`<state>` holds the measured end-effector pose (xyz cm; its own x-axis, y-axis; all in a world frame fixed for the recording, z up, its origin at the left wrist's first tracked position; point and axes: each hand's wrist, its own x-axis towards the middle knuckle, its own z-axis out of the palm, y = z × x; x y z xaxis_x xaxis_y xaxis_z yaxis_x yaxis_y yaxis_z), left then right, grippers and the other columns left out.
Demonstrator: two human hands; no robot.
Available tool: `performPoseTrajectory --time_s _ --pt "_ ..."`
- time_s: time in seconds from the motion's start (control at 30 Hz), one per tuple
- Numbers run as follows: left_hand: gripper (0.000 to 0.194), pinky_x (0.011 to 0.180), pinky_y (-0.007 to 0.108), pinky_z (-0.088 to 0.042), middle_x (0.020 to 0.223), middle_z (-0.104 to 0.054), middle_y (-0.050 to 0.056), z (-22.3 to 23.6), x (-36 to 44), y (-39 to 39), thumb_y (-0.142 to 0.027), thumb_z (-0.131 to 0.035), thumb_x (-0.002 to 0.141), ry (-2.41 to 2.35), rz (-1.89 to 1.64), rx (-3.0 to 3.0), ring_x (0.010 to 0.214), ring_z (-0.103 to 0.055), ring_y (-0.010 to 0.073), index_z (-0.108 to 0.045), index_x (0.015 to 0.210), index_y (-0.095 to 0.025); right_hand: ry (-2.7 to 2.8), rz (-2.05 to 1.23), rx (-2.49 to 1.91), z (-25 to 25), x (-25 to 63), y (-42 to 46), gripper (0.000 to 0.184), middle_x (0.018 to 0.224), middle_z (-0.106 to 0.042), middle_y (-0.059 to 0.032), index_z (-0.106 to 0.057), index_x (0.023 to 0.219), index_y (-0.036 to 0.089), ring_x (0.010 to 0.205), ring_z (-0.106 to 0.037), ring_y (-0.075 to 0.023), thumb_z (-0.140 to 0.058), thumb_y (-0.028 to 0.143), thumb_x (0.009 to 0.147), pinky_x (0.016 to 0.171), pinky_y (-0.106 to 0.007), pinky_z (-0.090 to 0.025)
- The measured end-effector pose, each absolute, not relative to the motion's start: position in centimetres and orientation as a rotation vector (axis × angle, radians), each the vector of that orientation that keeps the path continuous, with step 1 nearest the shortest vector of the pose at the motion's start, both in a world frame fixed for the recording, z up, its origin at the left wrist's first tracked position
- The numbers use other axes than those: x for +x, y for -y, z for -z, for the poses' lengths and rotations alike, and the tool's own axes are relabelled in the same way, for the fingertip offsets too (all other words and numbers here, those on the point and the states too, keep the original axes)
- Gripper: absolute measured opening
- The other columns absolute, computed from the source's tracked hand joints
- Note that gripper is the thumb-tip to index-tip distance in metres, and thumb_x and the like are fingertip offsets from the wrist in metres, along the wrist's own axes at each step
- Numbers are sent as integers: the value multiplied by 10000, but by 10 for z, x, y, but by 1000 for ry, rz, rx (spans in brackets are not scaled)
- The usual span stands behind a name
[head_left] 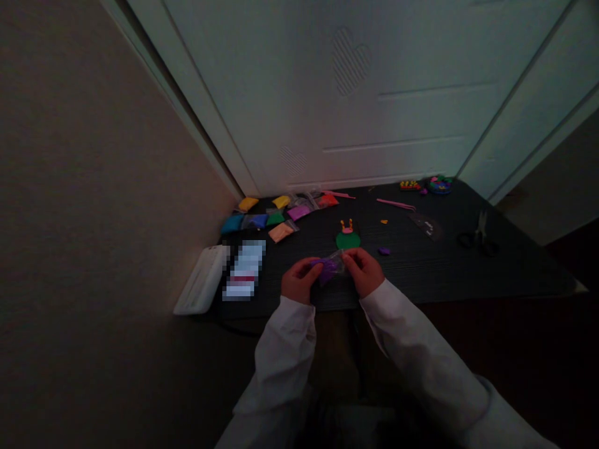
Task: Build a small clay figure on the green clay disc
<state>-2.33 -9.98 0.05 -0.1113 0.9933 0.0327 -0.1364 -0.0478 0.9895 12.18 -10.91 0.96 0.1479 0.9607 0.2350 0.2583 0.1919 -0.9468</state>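
Both my hands meet over the near edge of a dark table (pixel 468 268). My left hand (pixel 299 280) and my right hand (pixel 365 269) are closed on a small clear bag of purple clay (pixel 329 269), held between them just above the tabletop. Right behind the bag lies a green clay disc (pixel 348 241) with small orange and pink pieces on its far side. A little purple lump (pixel 384 251) rests to the right of my right hand.
Several coloured clay bags (pixel 281 215) are spread at the back left. A white case (pixel 202 280) and a booklet (pixel 246 269) lie at the left edge. Pink tools (pixel 395 203), black scissors (pixel 477 238) and colourful clay pieces (pixel 433 184) sit towards the right. A white door stands behind.
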Motion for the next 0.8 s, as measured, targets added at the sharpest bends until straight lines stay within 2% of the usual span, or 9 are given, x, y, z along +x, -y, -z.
performPoseTrajectory --time_s 0.13,0.4,0.67,0.8 --pt "257 588 230 -438 701 -626 15 0 -22 99 -257 -645 536 -1136 -1432 1012 617 -557 110 -613 766 -147 1361 -817 -1296 -6 122 108 274 674 -545 -5 -536 841 169 611 -490 -115 -432 395 726 573 -228 -387" --pt "250 566 223 -432 690 -628 16 1 -21 98 -254 -647 540 -1146 -1448 999 596 -554 105 -607 760 -143 1507 -698 -1323 -15 122 113 211 605 -488 18 -514 737 174 561 -454 -101 -393 346 753 544 -211 -356" --pt "237 601 234 -438 696 -625 13 3 -23 95 -245 -642 556 -1080 -1523 901 619 -561 104 -593 765 -145 1525 -750 -1331 -14 121 112 249 615 -508 21 -525 826 182 563 -466 -99 -373 370 764 538 -209 -352" --pt "229 599 219 -433 692 -616 5 4 -23 94 -239 -638 564 -1039 -1553 846 626 -559 93 -585 768 -150 1579 -744 -1336 -16 123 113 225 601 -517 21 -514 704 176 576 -474 -100 -388 354 761 558 -216 -353"
